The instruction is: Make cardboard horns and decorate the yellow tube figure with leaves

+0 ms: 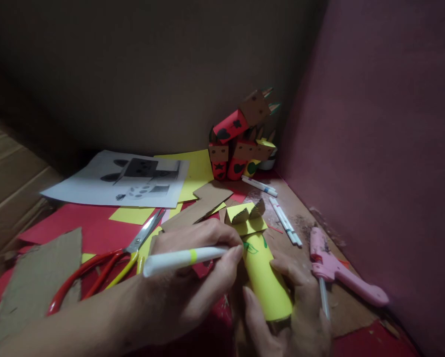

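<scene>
Left of the yellow paper tube [266,285] lie my red-handled scissors [106,265]. My left hand [192,282] grips a white marker [185,259], tip at the tube's green drawing. My right hand [296,310] wraps the tube, holding it on the table [352,312]. Right of it lies a pink glue gun [337,270].

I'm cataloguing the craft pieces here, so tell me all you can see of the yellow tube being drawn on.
The yellow tube looks like a roll wrapped in yellow paper, lying on its side. Green marks sit near its far end, by folded yellow and cardboard flaps. The right hand cradles it; the left hand puts a white marker to it.
</scene>
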{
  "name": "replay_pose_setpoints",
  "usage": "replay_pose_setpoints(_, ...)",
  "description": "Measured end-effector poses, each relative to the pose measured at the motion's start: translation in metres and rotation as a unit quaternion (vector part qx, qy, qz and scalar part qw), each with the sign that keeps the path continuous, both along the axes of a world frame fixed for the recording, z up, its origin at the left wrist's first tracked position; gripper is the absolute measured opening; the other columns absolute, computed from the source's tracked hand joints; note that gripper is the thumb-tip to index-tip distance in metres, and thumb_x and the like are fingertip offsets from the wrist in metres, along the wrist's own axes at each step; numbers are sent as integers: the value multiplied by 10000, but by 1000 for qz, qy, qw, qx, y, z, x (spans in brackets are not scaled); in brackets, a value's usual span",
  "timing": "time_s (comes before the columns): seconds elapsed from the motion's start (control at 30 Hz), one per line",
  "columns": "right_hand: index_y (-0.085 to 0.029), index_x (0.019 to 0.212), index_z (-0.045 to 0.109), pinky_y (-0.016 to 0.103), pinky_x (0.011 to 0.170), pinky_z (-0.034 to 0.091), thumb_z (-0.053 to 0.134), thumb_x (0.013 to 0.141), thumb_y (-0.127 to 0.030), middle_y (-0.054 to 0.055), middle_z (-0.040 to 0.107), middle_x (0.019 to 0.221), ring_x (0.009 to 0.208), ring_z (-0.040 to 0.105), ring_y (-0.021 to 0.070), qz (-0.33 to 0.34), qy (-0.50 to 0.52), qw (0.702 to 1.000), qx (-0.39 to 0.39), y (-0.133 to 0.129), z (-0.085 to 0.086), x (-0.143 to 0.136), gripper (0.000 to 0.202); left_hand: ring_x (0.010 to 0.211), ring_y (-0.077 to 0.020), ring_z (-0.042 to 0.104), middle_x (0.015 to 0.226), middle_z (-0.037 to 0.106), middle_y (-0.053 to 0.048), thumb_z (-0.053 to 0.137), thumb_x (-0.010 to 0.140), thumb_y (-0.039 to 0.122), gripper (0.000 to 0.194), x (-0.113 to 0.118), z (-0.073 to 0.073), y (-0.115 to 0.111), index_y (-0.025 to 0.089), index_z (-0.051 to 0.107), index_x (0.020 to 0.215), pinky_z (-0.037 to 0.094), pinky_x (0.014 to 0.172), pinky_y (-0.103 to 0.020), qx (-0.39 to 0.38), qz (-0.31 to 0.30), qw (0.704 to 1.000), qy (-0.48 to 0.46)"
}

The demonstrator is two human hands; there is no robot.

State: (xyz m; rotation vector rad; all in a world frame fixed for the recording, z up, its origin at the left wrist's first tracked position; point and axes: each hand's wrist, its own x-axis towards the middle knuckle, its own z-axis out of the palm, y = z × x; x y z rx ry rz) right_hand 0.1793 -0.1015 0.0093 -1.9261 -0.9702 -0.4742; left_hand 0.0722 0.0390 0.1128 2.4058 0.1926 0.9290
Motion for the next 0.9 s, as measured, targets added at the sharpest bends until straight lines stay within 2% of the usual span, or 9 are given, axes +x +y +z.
replay_pose_setpoints(0.13, -248, 1144, 518, 442, 678, 613, 658, 744, -390, 112, 668, 1046, 886, 692, 315, -5, 5, 1000, -7, 0, 2, 0, 447, 555, -88, 566, 702, 630, 20, 493, 881, 103, 125, -1, -2, -1, 178, 592, 881, 460, 518, -206, 1, -21, 1000, 13)
replay_pose_setpoints(0.33, -246, 1129, 504, 439, 675, 620, 635, 775, -410, 120, 680, 1045, 888, 703, 321, -10, 10, 1000, -14, 2, 11, -6, 412, 671, -118, 638, 762, 666, 8, 517, 861, 97, 114, 0, -3, -1, 185, 585, 888, 481, 558, -209, 18, 2, 1000, 3)
replay_pose_setpoints(0.5, -235, 1090, 484, 367, 617, 635, 562, 853, -365, 134, 677, 1010, 844, 727, 284, -12, 23, 1000, -8, 8, 20, -16, 282, 591, -74, 585, 724, 633, 24, 512, 877, 94, 117, 0, -4, 0, 174, 596, 889, 469, 554, -177, -5, -30, 1000, 0)
replay_pose_setpoints(0.73, -226, 1067, 501, 374, 601, 638, 545, 863, -385, 152, 688, 1022, 833, 736, 291, -18, 27, 999, -7, 9, 23, -19, 262, 562, -94, 564, 686, 627, 14, 497, 870, 95, 128, 1, 0, -2, 174, 597, 856, 460, 531, -205, 11, -10, 1000, 11)
replay_pose_setpoints(0.9, -232, 1096, 497, 356, 608, 636, 593, 844, -387, 140, 699, 1065, 866, 736, 288, -12, 28, 999, -10, 8, 22, -18, 311, 585, -89, 584, 713, 638, 13, 504, 879, 116, 114, 0, -5, -3, 184, 597, 877, 464, 538, -194, -5, -21, 1000, -7)
